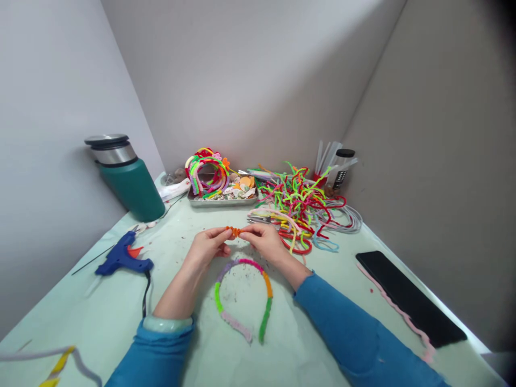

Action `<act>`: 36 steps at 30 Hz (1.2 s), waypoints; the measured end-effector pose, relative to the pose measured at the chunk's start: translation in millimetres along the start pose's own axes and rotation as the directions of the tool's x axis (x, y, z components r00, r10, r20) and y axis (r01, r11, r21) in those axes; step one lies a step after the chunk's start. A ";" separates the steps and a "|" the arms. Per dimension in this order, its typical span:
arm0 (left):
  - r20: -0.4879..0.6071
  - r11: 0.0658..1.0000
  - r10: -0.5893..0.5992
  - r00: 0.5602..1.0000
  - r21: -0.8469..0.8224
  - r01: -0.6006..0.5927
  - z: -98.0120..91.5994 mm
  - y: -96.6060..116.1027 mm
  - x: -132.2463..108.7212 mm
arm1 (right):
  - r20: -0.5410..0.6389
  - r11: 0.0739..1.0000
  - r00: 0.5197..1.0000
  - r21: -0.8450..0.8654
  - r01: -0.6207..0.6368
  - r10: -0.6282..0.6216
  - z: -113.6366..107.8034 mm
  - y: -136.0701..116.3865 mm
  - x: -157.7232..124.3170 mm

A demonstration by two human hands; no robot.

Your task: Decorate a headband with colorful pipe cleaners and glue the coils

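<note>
Left hand (pixel 210 243) and right hand (pixel 264 240) both raised over the tabletop (pixel 310 328), mid-frame. Fingers (pixel 221 237) of each pinched closed on opposite ends of an orange coiled fuzzy piece (pixel 235 232), held between the hands, beyond the multicolored headband (pixel 218 296) lying flat between the forearms.

Containers: shallow metal tray (pixel 224 203) at the back, loaded with small cut-out pieces (pixel 243 185), some orange, some whitish; bundle of colorful headbands (pixel 195 181) stands at its left end. Red holder (pixel 320 178), back right, has translucent sticks (pixel 319 156) upright in it. Black-lidded jar (pixel 341 171) just beside; contents unclear. Teal bottle (pixel 135 188) on the left, lid on, inside hidden.

Loose stuff: tangled fuzzy-stem pile (pixel 296 196) right of the tray, blue glue gun (pixel 121 258) left, black slab (pixel 407 295) far right with a pink strand (pixel 397 307) along its near edge.
</note>
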State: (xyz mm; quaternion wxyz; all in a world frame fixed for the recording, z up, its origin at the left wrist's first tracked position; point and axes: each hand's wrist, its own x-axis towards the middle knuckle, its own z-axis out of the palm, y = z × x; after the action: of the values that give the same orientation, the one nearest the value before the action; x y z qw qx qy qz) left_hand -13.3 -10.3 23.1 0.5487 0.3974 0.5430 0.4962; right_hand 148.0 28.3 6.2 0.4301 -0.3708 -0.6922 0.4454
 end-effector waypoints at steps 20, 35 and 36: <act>0.082 0.944 -0.029 0.996 0.330 0.000 6.1 0.9 -3.8 | 0.089 0.979 0.990 0.163 -0.122 0.108 4.7 -1.9 -3.9; 0.062 0.761 0.143 0.988 0.631 -0.150 9.3 -2.9 -6.6 | -0.005 0.999 1.000 -0.044 -0.028 0.028 15.7 -2.2 -7.1; 0.047 0.797 0.136 0.990 0.588 -0.137 9.0 -2.6 -5.6 | 0.003 0.997 0.997 0.021 -0.072 0.072 15.7 -2.6 -6.1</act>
State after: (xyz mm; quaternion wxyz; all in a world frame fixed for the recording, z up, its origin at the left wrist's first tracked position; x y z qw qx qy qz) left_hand -3.6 -15.3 22.5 0.3618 0.5865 0.6393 0.3411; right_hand 135.3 17.3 3.4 0.4168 -0.3903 -0.6741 0.4685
